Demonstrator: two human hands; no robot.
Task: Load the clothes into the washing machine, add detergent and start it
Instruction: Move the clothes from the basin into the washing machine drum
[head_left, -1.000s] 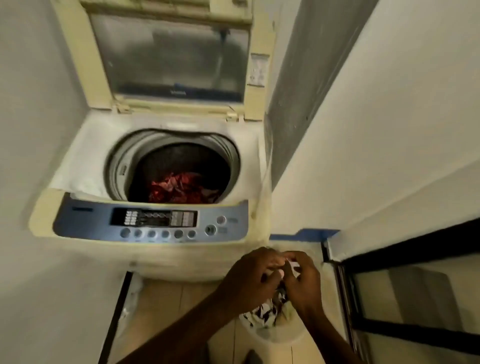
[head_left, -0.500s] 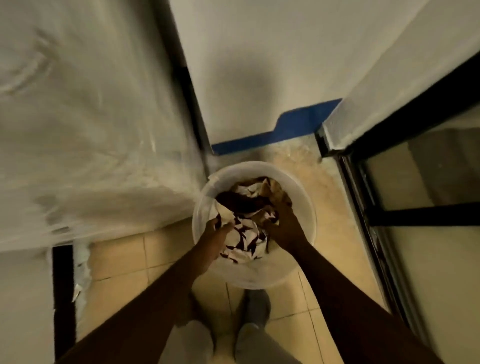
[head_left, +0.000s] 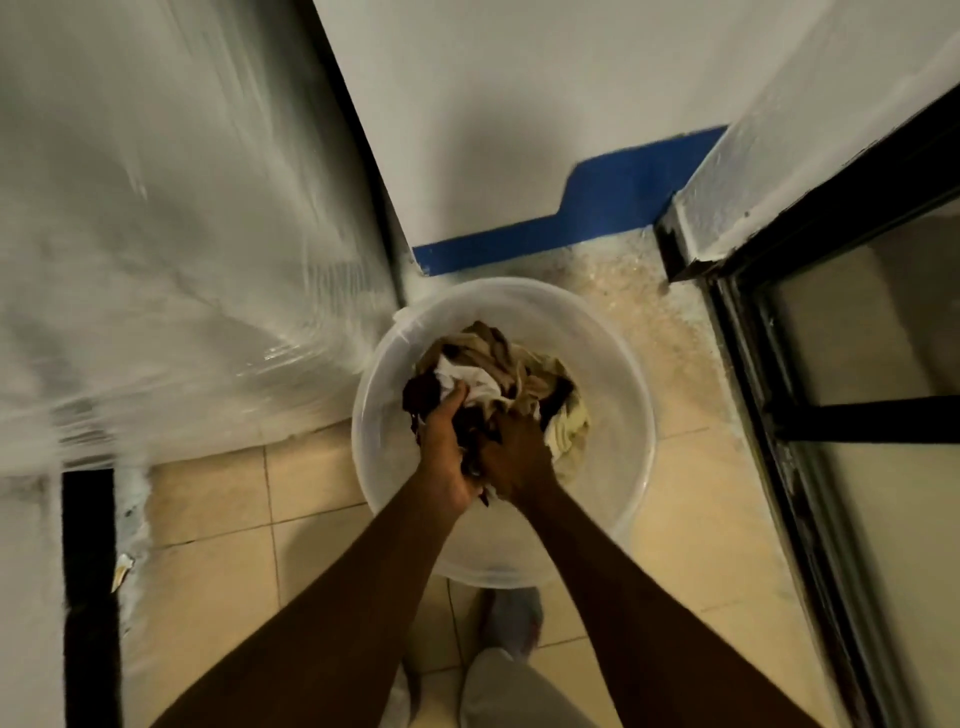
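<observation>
A translucent white plastic bucket (head_left: 618, 415) stands on the tiled floor beside the washing machine. Inside it lies a pile of clothes (head_left: 498, 364), beige, white and dark pieces mixed. My left hand (head_left: 447, 441) and my right hand (head_left: 514, 452) are both down in the bucket, side by side, fingers closed on a bunch of dark and white cloth at the near side of the pile. Only the washing machine's front wall (head_left: 171, 234), wrapped in clear plastic film, shows at the left; its tub and panel are out of view.
A white wall with a blue skirting strip (head_left: 571, 223) rises behind the bucket. A black-framed glass door (head_left: 831, 415) stands at the right. My feet (head_left: 509, 618) stand on the beige tiles just in front of the bucket.
The view has dropped from the open machine down to the bucket. My hands have moved close together and gathered up a bunch of clothes; the patterned piece is now bunched under them.
</observation>
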